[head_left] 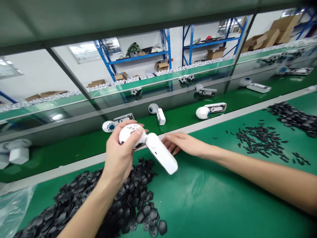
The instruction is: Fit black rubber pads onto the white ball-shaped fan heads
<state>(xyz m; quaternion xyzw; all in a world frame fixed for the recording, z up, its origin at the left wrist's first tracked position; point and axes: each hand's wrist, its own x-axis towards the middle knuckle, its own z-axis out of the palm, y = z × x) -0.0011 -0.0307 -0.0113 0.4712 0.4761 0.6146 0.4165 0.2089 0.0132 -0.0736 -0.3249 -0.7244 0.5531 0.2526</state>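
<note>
My left hand (pixel 122 150) is closed around the round head of a white device with a ball-shaped head and a long flat body (pixel 162 153). The thumb lies over the ball, and the body slants down to the right. My right hand (pixel 182 142) is just beside the body, its fingers loosely bent and apart; some fingertips pass close behind the body, and whether they touch it I cannot tell. Below my left forearm lies a heap of black pentagon-shaped pieces (pixel 145 198) on the green work surface (pixel 218 198).
Similar white devices (pixel 203 112) lie spaced along the green conveyor belt (pixel 81 153) beyond the pale edge strip (pixel 66 168). Small black parts (pixel 262 140) and a darker pile (pixel 294 115) lie at the right. A clear plastic bag (pixel 15 206) is at the left.
</note>
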